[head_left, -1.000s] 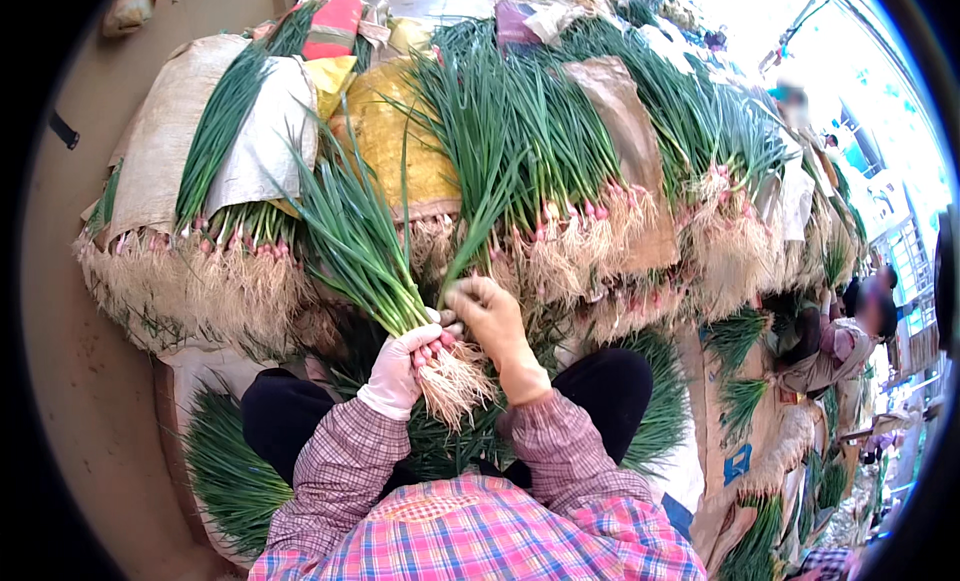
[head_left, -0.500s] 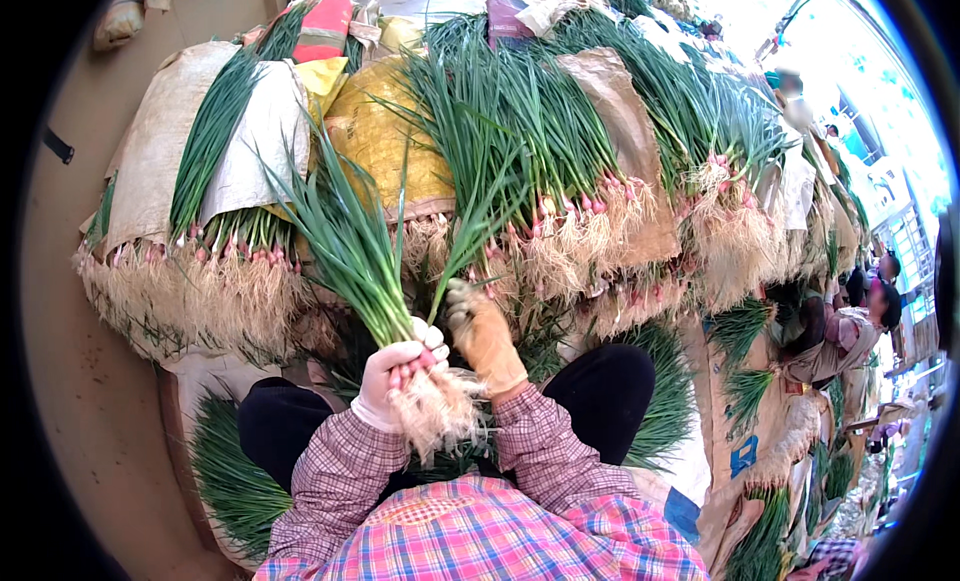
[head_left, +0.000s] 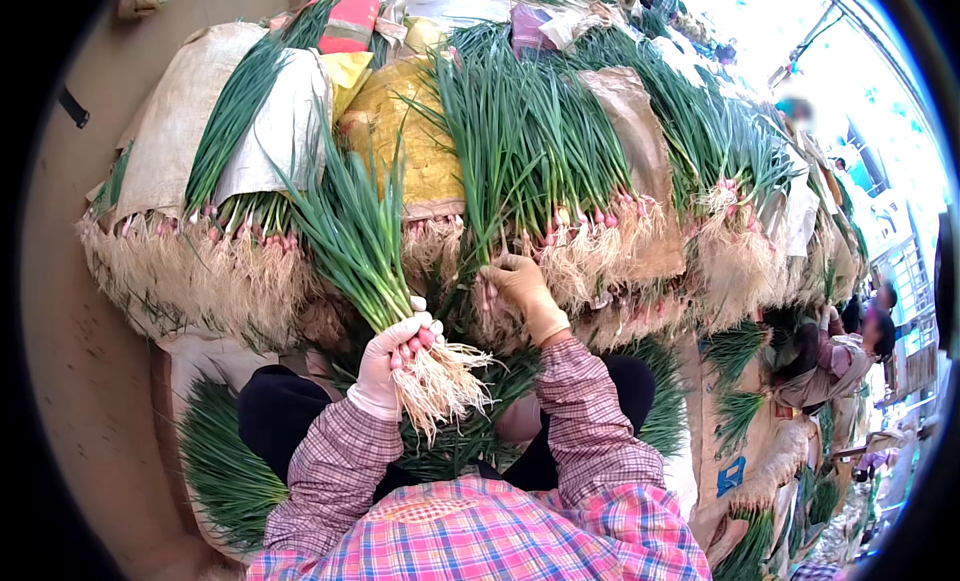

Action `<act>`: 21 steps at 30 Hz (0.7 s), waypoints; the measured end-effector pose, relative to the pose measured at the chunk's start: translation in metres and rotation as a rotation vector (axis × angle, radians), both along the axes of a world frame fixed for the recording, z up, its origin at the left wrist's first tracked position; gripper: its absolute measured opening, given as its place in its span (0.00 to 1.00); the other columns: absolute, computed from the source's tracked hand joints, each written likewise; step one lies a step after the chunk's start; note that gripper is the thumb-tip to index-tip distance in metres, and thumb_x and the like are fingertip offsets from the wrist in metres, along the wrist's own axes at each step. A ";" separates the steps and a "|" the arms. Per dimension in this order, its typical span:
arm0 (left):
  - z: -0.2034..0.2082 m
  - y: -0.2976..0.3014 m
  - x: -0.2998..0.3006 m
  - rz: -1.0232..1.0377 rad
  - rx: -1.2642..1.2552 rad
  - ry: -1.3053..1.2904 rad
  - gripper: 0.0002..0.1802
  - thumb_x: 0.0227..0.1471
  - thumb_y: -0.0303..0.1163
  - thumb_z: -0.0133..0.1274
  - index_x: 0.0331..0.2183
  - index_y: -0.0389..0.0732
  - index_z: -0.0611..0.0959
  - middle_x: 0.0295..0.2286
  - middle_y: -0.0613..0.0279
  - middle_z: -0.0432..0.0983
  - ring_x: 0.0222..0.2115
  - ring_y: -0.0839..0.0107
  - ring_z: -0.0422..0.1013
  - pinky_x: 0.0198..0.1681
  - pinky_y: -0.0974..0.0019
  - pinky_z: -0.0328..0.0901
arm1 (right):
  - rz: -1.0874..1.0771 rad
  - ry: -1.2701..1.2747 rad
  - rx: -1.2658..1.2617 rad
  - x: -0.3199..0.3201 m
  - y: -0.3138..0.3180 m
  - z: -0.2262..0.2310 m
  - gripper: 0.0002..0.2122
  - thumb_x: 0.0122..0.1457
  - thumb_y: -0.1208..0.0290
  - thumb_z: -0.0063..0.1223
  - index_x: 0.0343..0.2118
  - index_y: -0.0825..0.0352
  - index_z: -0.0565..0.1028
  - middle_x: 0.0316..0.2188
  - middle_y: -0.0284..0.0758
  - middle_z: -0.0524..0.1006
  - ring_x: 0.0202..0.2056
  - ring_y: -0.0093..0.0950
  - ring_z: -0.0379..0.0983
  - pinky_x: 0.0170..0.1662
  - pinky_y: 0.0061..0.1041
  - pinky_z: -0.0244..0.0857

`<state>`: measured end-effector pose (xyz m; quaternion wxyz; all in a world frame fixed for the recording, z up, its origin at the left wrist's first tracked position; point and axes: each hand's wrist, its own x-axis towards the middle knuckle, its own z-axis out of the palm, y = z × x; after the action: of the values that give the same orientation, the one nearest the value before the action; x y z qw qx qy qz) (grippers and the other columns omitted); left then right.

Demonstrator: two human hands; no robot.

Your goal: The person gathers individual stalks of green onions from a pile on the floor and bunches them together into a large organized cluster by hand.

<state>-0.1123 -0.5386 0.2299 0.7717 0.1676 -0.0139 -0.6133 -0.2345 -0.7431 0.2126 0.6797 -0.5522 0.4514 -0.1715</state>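
Note:
My left hand [head_left: 390,356], in a whitish glove, is closed round a bunch of spring onions [head_left: 365,246]. Their green leaves point up and away to the left, while the pink bulbs and pale, stringy roots [head_left: 445,383] stick out below the fist. Farther off and to the right, my right hand [head_left: 525,293] wears a tan glove. It reaches to the near edge of a big pile of spring onions [head_left: 520,131], its fingers pinched at the bulb end of some of them. How many it grips is hidden.
Sacking, including a yellow sack [head_left: 425,121] and a white sack [head_left: 268,131], lies among the piled onions. More spring onions [head_left: 225,461] lie beside my left knee. At the right, a person [head_left: 845,356] sits near other bundles. Bare floor [head_left: 90,401] runs along the left.
My right hand has moved away from the held bunch, forward and right to the pile. My left hand keeps the bunch, with its roots now swung toward the right.

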 end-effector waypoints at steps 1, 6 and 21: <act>0.005 0.001 -0.001 0.018 0.023 0.006 0.16 0.47 0.22 0.51 0.41 0.37 0.73 0.27 0.60 0.73 0.31 0.74 0.69 0.37 0.73 0.67 | -0.010 -0.070 0.083 -0.004 0.004 0.014 0.06 0.53 0.71 0.54 0.32 0.66 0.75 0.20 0.29 0.75 0.13 0.17 0.66 0.13 0.15 0.61; 0.009 -0.003 -0.004 -0.018 0.151 -0.067 0.11 0.47 0.22 0.49 0.37 0.37 0.75 0.31 0.54 0.75 0.22 0.80 0.69 0.24 0.83 0.65 | 0.114 -0.749 0.269 -0.006 0.018 0.031 0.10 0.58 0.65 0.47 0.34 0.67 0.75 0.21 0.30 0.76 0.16 0.18 0.68 0.14 0.15 0.62; 0.004 0.001 0.002 -0.091 0.276 -0.221 0.11 0.47 0.22 0.51 0.36 0.32 0.74 0.22 0.58 0.74 0.12 0.88 0.63 0.15 0.89 0.59 | -0.091 -0.627 0.498 0.050 0.078 0.010 0.04 0.59 0.74 0.44 0.32 0.67 0.70 0.25 0.31 0.74 0.17 0.15 0.62 0.18 0.13 0.58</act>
<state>-0.1100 -0.5374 0.2341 0.7068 0.3374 -0.0217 -0.6214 -0.1850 -0.6649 0.2223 0.8892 -0.2710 0.2736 -0.2470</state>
